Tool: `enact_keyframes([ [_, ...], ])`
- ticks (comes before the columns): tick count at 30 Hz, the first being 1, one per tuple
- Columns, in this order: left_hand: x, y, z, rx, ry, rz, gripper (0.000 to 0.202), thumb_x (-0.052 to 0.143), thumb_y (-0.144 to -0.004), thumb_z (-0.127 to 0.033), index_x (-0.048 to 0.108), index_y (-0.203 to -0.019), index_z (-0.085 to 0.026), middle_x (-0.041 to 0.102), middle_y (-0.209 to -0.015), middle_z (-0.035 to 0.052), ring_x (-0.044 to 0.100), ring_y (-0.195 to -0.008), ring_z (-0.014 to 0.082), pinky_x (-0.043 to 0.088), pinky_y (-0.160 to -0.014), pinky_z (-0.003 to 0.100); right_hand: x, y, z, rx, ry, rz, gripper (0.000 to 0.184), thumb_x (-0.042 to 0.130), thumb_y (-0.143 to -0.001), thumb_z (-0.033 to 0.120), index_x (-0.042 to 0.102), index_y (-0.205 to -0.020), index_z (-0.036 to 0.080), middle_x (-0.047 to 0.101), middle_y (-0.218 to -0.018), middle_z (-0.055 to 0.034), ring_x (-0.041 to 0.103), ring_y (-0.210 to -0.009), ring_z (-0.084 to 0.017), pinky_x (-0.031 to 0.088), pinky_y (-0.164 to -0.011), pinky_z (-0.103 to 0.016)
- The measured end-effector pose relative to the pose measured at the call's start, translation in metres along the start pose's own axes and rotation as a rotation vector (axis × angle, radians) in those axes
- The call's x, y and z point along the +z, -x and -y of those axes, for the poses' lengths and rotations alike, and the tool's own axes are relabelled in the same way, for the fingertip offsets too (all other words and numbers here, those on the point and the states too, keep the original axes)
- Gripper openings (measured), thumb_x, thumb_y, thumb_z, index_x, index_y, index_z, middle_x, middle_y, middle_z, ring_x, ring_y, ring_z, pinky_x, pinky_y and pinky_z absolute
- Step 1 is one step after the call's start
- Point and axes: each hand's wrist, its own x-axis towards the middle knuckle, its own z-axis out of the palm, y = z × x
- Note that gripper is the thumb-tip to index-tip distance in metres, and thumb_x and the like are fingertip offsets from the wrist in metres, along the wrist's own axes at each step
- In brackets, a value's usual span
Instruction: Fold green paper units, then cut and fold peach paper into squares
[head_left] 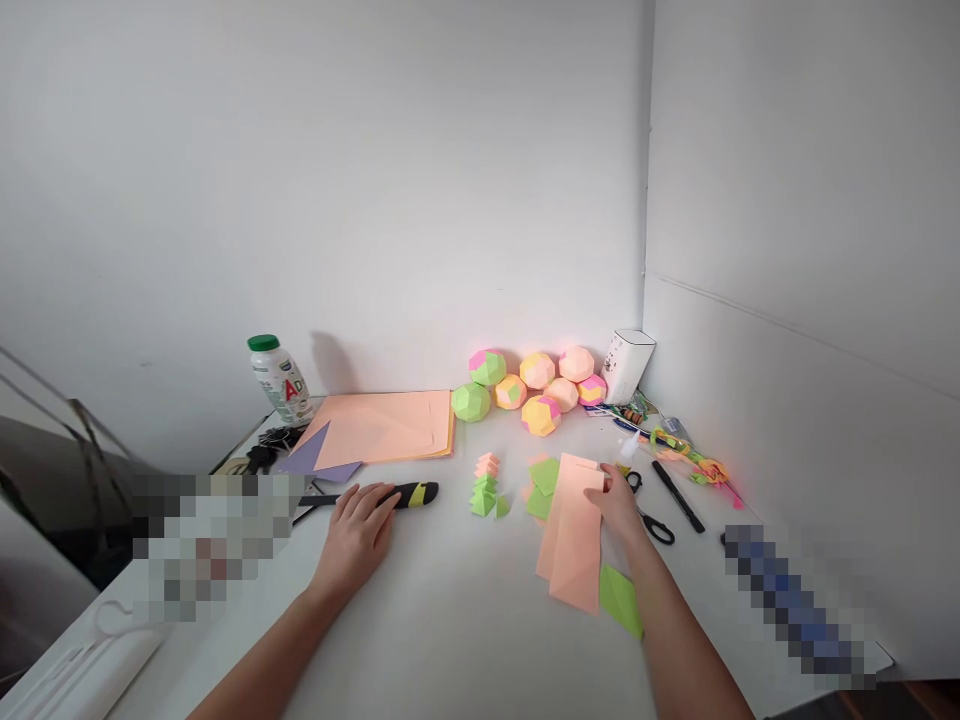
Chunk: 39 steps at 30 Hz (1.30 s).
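Observation:
My left hand (357,532) lies flat on the white table (450,620), fingers stretched out, its fingertips touching a black and yellow utility knife (405,495). My right hand (619,503) rests on the right edge of a peach paper strip (574,540), fingers pressed against the paper. Green paper pieces (543,487) lie under the strip's far end, and another green piece (621,598) lies by my right forearm. A small stack of folded green and peach paper units (486,485) stands between my hands.
Several coloured paper balls (536,390) sit in the corner beside a white box (627,364). A stack of peach sheets (382,425), purple paper (319,458), a bottle (281,380), scissors (651,515), a black pen (677,495) and a glue bottle (628,452) lie around.

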Motion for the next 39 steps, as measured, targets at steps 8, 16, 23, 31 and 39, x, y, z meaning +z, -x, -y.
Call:
enact_keyframes([
  [8,-0.034,0.000,-0.083,-0.244,0.607,0.163,0.039,0.049,-0.090,-0.035,0.051,-0.127,-0.026,0.052,-0.132,0.0111,0.047,-0.122,0.0289,0.039,-0.101,0.047,-0.011,0.065,0.041,-0.055,-0.624,0.316,0.042,0.079,-0.058,0.047,0.066,-0.085,0.017,0.069,-0.077,-0.0055,0.061,-0.071,-0.020,0.048,-0.065,-0.031],
  [16,-0.072,-0.004,-0.144,-0.554,1.621,0.621,0.081,0.054,-0.075,-0.068,0.033,-0.141,-0.026,0.037,-0.146,0.0133,0.031,-0.133,0.0386,0.033,-0.103,0.052,0.051,0.133,0.056,-0.039,-0.670,0.834,0.030,0.072,-0.074,0.041,0.070,-0.083,0.013,0.064,-0.076,-0.0039,0.057,-0.072,-0.016,0.046,-0.070,-0.030],
  [23,-0.083,-0.008,-0.123,-0.612,1.620,0.765,0.078,0.051,-0.074,-0.071,0.045,-0.135,-0.022,0.048,-0.137,0.0136,0.037,-0.128,0.0384,0.031,-0.104,0.051,0.054,0.143,0.044,-0.128,-0.428,0.742,0.033,0.067,-0.075,0.044,0.062,-0.069,0.013,0.047,-0.060,0.0023,0.039,-0.057,-0.009,0.034,-0.053,-0.023],
  [31,-0.078,-0.015,-0.142,-0.993,1.705,0.963,0.045,0.064,-0.079,-0.047,0.067,-0.109,-0.014,0.069,-0.103,0.0117,0.063,-0.095,0.0291,0.046,-0.084,0.037,0.054,0.141,0.032,-0.157,-0.084,0.583,0.027,0.052,-0.083,0.034,0.048,-0.062,0.018,0.040,-0.053,0.0053,0.040,-0.046,-0.009,0.033,-0.043,-0.020],
  [39,-0.068,-0.012,-0.129,-1.067,1.502,0.861,0.046,0.066,-0.071,-0.059,0.069,-0.084,-0.015,0.071,-0.085,0.0066,0.063,-0.081,0.0267,0.047,-0.071,0.033,-0.060,0.156,-0.018,-0.103,0.124,0.441,0.049,0.057,-0.082,0.047,0.057,-0.124,0.023,0.057,-0.124,-0.0127,0.042,-0.125,-0.031,0.051,-0.086,-0.036],
])
